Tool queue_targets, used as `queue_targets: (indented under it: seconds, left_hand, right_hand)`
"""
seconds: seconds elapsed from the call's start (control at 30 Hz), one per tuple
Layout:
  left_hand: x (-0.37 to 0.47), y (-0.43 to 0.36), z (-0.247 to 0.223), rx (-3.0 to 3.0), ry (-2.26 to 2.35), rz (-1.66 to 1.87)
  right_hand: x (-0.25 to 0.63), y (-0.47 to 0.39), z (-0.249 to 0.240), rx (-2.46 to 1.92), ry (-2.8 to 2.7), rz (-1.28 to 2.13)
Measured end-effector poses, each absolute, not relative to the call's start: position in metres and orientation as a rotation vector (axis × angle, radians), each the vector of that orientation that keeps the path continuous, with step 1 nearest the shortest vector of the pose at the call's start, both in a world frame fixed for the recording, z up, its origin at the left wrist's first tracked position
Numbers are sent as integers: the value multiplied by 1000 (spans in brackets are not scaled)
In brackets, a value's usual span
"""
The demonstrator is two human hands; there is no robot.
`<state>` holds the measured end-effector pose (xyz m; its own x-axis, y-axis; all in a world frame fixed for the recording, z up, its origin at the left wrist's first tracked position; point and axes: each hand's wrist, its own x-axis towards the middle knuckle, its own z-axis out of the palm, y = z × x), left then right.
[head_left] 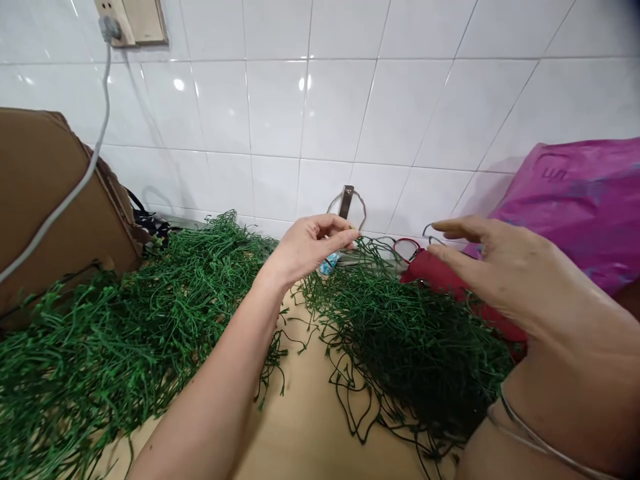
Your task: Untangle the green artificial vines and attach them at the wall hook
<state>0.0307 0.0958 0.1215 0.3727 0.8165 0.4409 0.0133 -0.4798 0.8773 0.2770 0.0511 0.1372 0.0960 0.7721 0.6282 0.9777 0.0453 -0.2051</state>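
My left hand is closed in a pinch, with a thin green cord at its fingertips. The cord runs down toward a heap of knotted green cords on the right. My right hand is raised over the right side of that heap. Its thumb and index finger are close together on a thin dark cord end, which curls out between them. Another large heap of green cords lies left of my left forearm.
Behind is a white tiled wall with a plugged-in grey cable. A cardboard box stands left; a pink-purple bag is at right. A red pouch lies behind the right heap. A brown strap stands by the wall above the tabletop.
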Motion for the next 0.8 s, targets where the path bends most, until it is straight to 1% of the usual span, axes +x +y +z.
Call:
queue_targets:
  seconds: [0.13, 0.23, 0.37, 0.67, 0.8]
  left_hand:
    - [24, 90, 128, 1851, 745, 1224]
    - [24, 87, 131, 1863, 733, 1233]
    - [23, 84, 133, 1926, 752, 1242]
    - [27, 91, 127, 1855, 741, 1203]
    - [35, 95, 121, 1856, 737, 1277]
  right_hand:
    - [232, 39, 150, -1483, -1777, -111]
    - [213, 39, 149, -1339, -1854, 28]
    - [205, 40, 149, -1284, -1956, 171]
    - [210, 48, 148, -1315, -1835, 210]
    - [212, 51, 147, -1314, -1870, 214]
